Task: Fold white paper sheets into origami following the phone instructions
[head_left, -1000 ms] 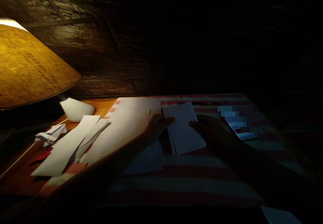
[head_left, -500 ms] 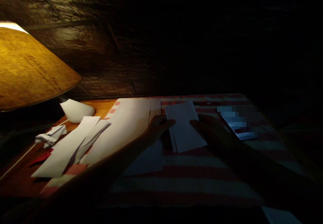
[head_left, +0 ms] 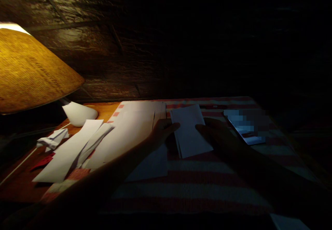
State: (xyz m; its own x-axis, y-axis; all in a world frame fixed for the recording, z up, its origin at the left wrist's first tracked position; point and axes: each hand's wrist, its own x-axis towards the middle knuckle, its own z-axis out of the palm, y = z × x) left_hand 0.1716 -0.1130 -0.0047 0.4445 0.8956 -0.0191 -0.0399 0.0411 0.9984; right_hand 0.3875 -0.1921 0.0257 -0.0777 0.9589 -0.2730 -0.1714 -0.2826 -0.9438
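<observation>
A small folded white paper [head_left: 190, 131] lies on a red-and-white striped cloth [head_left: 192, 188] in dim lamplight. My left hand [head_left: 161, 131] rests at the paper's left edge, thumb on it and fingers curled. My right hand [head_left: 216, 133] sits at the paper's right edge, fingertips touching it; it is dark and its fingers are hard to make out. Both hands press the paper against the cloth.
A yellow lampshade [head_left: 31, 74] glows at the left above a white lamp base [head_left: 79, 114]. Large white sheets [head_left: 129, 133], long paper strips [head_left: 70, 150] and a crumpled scrap [head_left: 52, 139] lie left of my hands. A phone-like object [head_left: 246, 126] lies at the right. A dark wooden wall stands behind.
The folded paper and both hands have shifted very slightly away from me; otherwise nothing moved.
</observation>
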